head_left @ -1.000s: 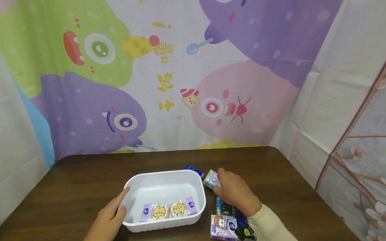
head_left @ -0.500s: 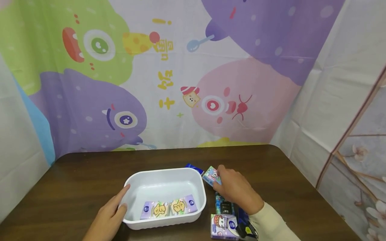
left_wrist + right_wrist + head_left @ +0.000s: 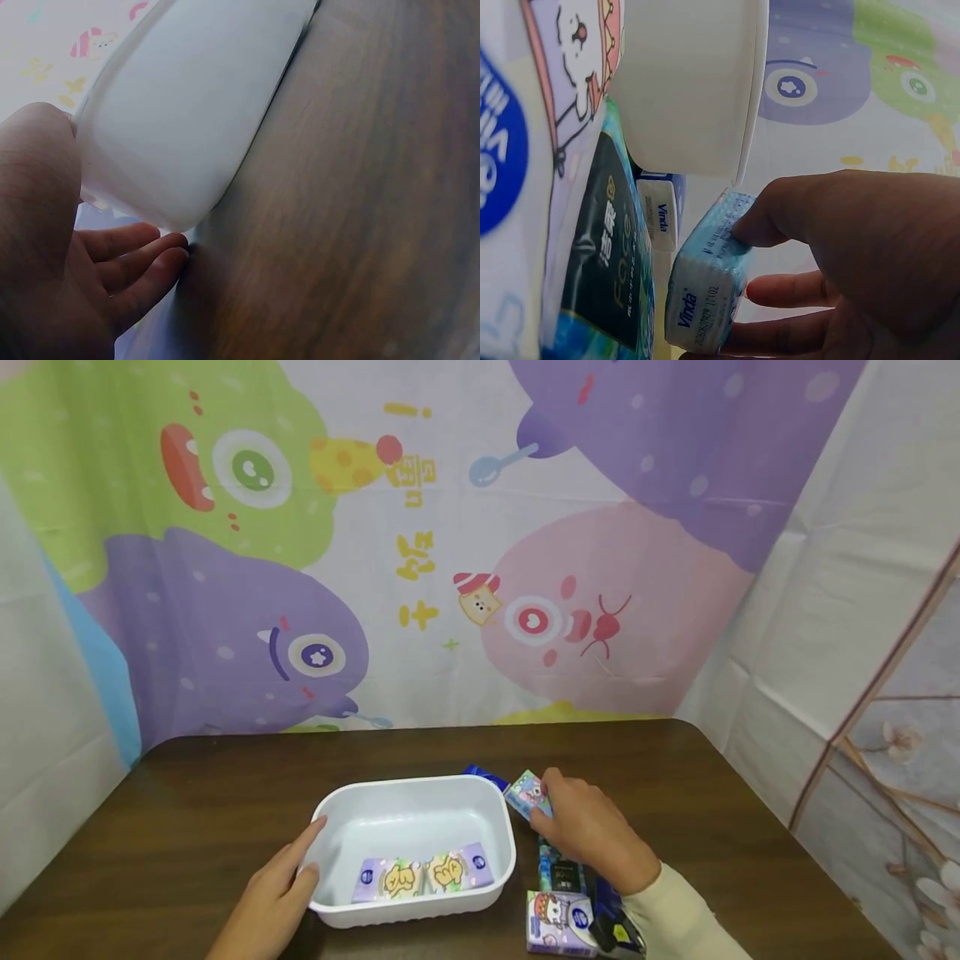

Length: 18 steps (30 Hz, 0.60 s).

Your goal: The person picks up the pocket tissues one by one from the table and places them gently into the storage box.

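My right hand [image 3: 592, 827] pinches a small light-blue Vinda tissue pack [image 3: 709, 277] between thumb and fingers, just right of a white plastic bin [image 3: 420, 792]. My left hand [image 3: 268, 893] rests against the bin's left side, its index finger and thumb at the rim. In the left wrist view the other fingers [image 3: 150, 289] lie loosely bent by the bin's corner. Two purple tissue packs with yellow cartoon figures, a left one [image 3: 388, 878] and a right one [image 3: 457, 868], lie inside the bin along its near wall.
Right of the bin lie a purple-and-white Vinda tissue pack [image 3: 559, 925], a blue-green pack with a dark label [image 3: 558, 870] and a dark blue pack partly hidden by the right wrist. Another blue pack [image 3: 487, 775] lies behind the bin's far right corner. A cartoon curtain [image 3: 420, 685] hangs behind the table.
The light-blue tissue pack has tilted slightly in my right hand, which has barely shifted. My left hand stays at the bin's side. The head view has moved a little.
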Motion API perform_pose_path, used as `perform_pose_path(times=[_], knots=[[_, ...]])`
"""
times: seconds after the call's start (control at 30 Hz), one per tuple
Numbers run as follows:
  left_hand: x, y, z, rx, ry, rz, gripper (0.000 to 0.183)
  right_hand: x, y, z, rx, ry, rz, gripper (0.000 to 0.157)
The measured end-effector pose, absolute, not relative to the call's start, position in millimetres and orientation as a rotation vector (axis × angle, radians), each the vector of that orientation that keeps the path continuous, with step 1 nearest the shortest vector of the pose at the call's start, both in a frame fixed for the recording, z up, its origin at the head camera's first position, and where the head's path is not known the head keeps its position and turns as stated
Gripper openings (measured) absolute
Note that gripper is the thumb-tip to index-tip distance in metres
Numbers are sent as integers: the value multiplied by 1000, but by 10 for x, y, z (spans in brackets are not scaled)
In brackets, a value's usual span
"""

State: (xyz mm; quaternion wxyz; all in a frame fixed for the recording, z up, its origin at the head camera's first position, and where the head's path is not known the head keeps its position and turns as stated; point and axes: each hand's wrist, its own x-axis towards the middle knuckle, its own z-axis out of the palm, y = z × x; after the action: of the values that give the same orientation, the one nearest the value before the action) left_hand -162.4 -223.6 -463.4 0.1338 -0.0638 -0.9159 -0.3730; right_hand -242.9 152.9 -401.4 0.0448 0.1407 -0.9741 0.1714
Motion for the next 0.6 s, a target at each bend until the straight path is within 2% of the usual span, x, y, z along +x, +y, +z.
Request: perform_pose_path(times=[0.6], knots=[[-1633,-2228,-4658,-145,-2636,-1035,50,-2494,1349,-3966,385,-2930,514,31]])
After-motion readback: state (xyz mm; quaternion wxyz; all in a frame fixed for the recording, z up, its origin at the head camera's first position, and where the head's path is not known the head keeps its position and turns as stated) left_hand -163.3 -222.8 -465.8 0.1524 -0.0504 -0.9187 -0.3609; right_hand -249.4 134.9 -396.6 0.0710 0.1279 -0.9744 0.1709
